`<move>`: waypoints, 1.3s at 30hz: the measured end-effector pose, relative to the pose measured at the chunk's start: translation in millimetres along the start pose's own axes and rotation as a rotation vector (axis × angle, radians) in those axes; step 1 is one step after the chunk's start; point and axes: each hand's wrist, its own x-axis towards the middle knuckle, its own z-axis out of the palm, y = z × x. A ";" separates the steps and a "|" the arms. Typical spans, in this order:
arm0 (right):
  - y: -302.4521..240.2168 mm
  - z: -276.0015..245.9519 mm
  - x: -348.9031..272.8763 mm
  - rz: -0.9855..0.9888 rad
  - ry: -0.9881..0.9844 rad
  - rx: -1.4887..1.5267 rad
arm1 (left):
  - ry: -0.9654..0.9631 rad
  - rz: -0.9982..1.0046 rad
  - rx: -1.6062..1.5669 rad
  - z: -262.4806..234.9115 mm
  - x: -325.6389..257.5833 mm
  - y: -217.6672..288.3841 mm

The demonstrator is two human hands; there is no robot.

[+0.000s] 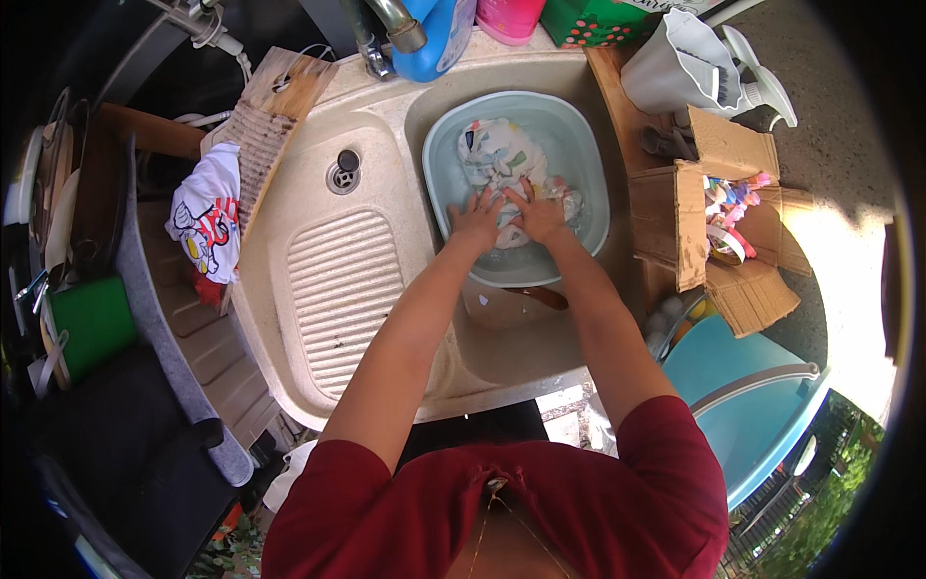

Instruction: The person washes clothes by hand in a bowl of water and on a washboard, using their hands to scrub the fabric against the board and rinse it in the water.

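A pale blue-green basin [600, 188] of water stands in the right-hand bowl of a beige sink. A wet white cloth [497, 150] with small coloured prints lies bunched in the water. My left hand [473, 222] rests on the cloth's near left side, fingers spread. Beside it my right hand [540, 217] presses on the cloth with thumb and fingers apart. The fingertips of both touch the fabric, partly hidden in its folds. Under the basin's near edge a brown piece [545, 297], perhaps a handle, sticks out.
To the left lie the sink's ridged washboard [342, 289] and drain [345, 177]. A printed white cloth [207, 214] hangs by a wooden board [270, 116]. A metal tap [400, 29] and blue bottle [434, 43] stand behind; a cardboard box [680, 227] and turquoise bucket [714, 372] flank the right.
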 end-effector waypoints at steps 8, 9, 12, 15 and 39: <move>27.3 22.9 49.9 0.159 0.083 0.060 | 0.095 -0.090 0.183 -27.0 37.6 14.7; 27.9 23.7 49.8 0.159 0.082 0.060 | 0.094 -0.090 0.181 -30.2 42.2 14.6; 30.5 23.5 44.0 0.137 0.259 -0.004 | -0.092 -0.120 0.368 -32.4 56.3 11.3; 22.2 15.2 38.3 0.047 0.507 0.067 | 0.041 -0.137 0.327 -22.9 65.1 -4.9; -40.8 -129.3 -116.9 0.162 0.458 1.768 | 0.054 0.314 -1.194 -212.8 -47.8 36.2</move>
